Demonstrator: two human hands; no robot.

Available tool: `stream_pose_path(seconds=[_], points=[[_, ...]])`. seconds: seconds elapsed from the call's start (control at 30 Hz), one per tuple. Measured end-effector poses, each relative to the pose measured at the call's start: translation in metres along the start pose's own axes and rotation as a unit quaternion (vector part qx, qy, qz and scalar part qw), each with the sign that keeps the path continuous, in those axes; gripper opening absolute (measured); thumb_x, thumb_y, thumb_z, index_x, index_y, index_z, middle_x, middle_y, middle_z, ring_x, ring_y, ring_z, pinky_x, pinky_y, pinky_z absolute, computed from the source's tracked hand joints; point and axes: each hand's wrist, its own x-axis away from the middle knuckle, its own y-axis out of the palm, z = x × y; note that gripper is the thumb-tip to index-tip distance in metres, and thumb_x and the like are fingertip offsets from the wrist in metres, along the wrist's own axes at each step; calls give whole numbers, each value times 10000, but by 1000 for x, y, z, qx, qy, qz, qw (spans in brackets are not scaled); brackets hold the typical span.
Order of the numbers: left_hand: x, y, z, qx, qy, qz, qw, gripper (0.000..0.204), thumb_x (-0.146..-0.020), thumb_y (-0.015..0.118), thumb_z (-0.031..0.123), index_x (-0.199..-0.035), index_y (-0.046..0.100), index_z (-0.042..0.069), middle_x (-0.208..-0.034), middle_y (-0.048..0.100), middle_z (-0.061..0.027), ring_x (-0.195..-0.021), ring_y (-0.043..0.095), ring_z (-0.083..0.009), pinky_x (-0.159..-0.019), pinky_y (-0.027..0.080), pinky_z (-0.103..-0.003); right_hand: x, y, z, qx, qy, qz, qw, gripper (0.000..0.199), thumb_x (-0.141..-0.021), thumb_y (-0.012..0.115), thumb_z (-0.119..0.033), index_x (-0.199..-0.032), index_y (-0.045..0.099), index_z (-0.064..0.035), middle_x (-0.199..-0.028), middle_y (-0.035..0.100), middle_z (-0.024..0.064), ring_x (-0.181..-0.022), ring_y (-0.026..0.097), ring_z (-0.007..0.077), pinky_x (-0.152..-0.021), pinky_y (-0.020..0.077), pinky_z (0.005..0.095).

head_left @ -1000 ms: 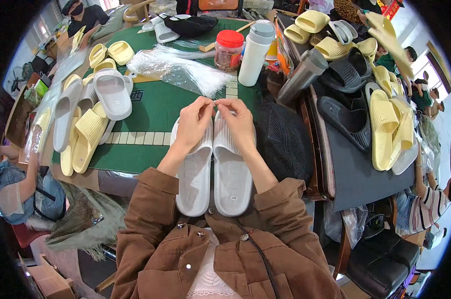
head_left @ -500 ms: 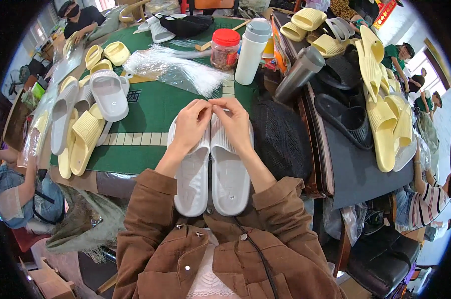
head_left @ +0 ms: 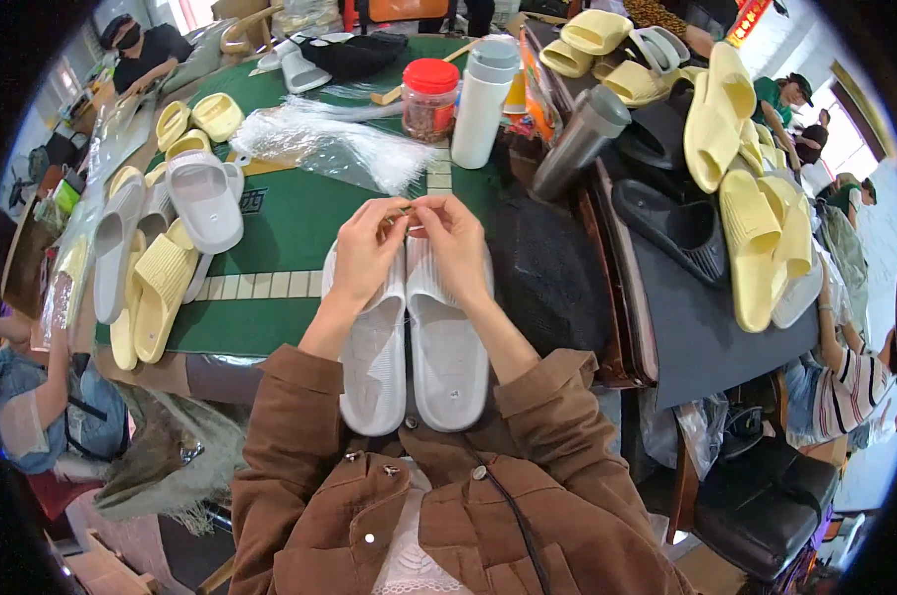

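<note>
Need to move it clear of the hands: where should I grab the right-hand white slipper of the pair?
Probably the heel end of the right white slipper, from the person's side. It lies sole up, heel free, while both hands cover the toe end.

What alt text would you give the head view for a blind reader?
Both hands, left hand and right hand, pinch something small at the far end of a pair of white slippers lying soles up on a green table, with yellow slippers piled nearby.

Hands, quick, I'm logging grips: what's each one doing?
Left hand: pinched shut on a small item atop the grey slippers.
Right hand: pinching the same item.
</note>
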Motion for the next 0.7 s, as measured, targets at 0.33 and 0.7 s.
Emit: stream_pose_path(seconds=[0.33,0.7], points=[[0,-2,-1,-26,5,-3,1000,93,-861,633,1,-950,613,-17,-854,631,-78,-675,574,-135,-619,470,-260,-2,-1,-1,103,-20,25,994,155,-922,601,-106,-1045,604,-13,-1002,643,58,-865,610,122,-671,511,243],[0,-1,-4,-1,-7,-6,1000,160,-864,608,-33,-1023,614,-11,-838,633,-64,-704,577,-119,-651,472,-254,0,1,5,251,-137,-17,958,243,-938,556,-208,-1075,703,-71,-1108,623,112,-1070,547,278,-914,434,380]])
